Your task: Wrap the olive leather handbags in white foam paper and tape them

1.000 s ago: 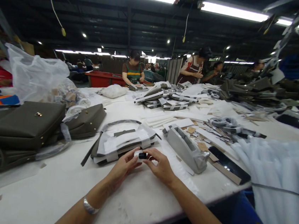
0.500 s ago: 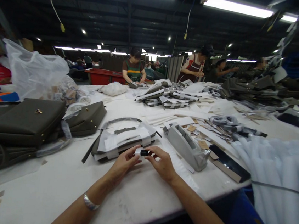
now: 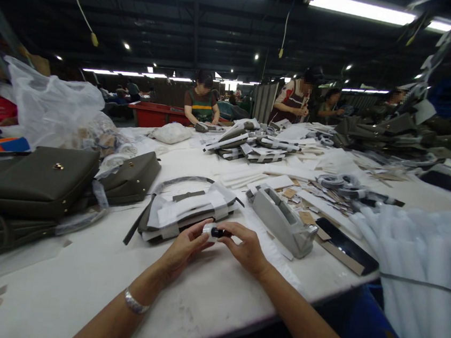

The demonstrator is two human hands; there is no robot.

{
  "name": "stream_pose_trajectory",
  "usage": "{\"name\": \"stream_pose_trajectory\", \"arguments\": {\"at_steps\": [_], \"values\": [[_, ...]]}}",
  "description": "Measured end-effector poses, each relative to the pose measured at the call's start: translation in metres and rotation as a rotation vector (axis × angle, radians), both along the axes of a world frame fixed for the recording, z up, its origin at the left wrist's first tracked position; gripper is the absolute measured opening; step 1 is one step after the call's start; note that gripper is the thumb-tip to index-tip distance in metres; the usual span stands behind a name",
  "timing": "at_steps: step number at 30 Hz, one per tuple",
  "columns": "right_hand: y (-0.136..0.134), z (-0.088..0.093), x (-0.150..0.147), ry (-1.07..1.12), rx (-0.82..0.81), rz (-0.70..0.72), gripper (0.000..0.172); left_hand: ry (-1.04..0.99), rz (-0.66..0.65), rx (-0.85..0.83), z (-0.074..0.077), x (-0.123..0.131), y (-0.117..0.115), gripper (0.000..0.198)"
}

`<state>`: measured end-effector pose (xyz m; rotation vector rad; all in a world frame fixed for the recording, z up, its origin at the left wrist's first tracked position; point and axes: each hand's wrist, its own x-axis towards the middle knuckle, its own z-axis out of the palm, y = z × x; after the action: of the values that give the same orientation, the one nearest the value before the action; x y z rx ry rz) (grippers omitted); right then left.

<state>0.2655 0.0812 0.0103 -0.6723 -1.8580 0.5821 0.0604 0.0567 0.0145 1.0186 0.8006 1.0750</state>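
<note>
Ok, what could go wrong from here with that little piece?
The left hand and right hand hold the small white-and-black item by the fingertips, so it might slip. The right hand could also bump the grey tape dispenser nearby.

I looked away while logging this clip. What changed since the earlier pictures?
A far co-worker's arm, outstretched half a second ago, has drawn back leftward. The left hand and right hand still hold the small piece. Bags and dispenser stayed put.
</note>
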Motion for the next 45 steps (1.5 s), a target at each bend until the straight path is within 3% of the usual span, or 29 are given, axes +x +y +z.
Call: {"name": "stream_pose_trajectory", "arguments": {"at_steps": [17,28,39,45], "values": [[-0.0013,-0.0014,-0.0013,0.021,-0.177,-0.046,0.026,0.037,0.013,0.029,-0.0002,0.0008,0.0012,0.058],[0.0011,-0.0074,0.0011,0.001,-0.151,-0.033,0.026,0.081,0.059,0.036,-0.0015,0.0019,0.0004,0.061],[-0.0015,-0.0034,0.0024,-0.106,0.094,-0.049,0.019,0.082,0.059,-0.002,0.0003,0.0041,-0.0042,0.061],[-0.0002,-0.0063,0.0035,-0.086,0.009,-0.037,0.021,0.107,0.047,0.013,0.0013,0.0050,-0.0048,0.063]]}}
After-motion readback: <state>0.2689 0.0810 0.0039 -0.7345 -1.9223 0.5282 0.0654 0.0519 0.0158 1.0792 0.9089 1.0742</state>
